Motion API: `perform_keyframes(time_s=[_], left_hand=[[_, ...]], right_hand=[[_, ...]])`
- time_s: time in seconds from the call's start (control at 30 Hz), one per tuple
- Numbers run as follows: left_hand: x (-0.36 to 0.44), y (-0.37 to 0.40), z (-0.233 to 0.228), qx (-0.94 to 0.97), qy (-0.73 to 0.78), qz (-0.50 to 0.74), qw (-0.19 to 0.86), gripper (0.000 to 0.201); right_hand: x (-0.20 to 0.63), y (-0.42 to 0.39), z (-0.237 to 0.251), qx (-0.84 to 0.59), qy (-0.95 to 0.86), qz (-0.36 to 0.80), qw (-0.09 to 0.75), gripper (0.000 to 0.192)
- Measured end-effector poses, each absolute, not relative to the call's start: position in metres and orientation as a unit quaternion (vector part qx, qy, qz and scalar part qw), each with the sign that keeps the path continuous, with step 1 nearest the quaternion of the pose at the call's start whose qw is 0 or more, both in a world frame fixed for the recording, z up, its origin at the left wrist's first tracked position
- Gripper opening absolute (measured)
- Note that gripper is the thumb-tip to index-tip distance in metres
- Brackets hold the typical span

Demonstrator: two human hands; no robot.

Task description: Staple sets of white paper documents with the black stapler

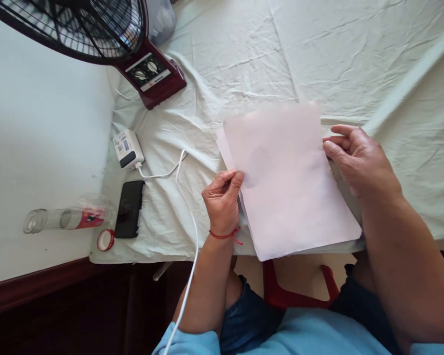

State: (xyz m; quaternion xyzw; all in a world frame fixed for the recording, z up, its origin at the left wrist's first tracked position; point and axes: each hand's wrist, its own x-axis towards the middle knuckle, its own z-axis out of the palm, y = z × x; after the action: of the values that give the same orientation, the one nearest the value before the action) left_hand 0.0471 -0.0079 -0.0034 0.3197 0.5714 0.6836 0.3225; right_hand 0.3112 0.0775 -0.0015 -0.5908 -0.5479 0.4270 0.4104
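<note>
Two hands of mine hold one pink sheet of paper (288, 177) on the cloth-covered table (244, 54). My left hand (222, 199) pinches its left edge between thumb and fingers; my right hand (358, 160) grips the right edge, fingers curled. The sheet lies between them, long axis going away from me and tilted left. Its near corner hangs over the table edge. Whether a second sheet is beneath, I cannot tell.

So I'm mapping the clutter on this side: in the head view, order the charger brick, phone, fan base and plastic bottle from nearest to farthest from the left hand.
From the left hand:
1. Phone, to its left, near the table edge.
2. Charger brick, up-left.
3. Fan base, far up-left.
4. Plastic bottle, lying far left; its label end comes about as close as the fan base, so this one is hard to rank.
</note>
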Motion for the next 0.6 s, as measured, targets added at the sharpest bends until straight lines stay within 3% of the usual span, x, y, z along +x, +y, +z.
perform_keyframes(time_s=[0.13,0.27,0.6], left_hand=[[0.046,-0.009,-0.004,0.313,0.565,0.687,0.334,0.027],[0.044,-0.009,-0.004,0.286,0.582,0.68,0.341,0.032],[0.04,-0.007,-0.006,0.25,0.599,0.668,0.365,0.037]], right_hand=[[0.309,0.076,0.003,-0.599,-0.513,0.458,0.41,0.04],[0.308,0.074,0.007,-0.594,-0.531,0.46,0.392,0.024],[0.31,0.073,0.016,-0.612,-0.605,0.401,0.315,0.011]])
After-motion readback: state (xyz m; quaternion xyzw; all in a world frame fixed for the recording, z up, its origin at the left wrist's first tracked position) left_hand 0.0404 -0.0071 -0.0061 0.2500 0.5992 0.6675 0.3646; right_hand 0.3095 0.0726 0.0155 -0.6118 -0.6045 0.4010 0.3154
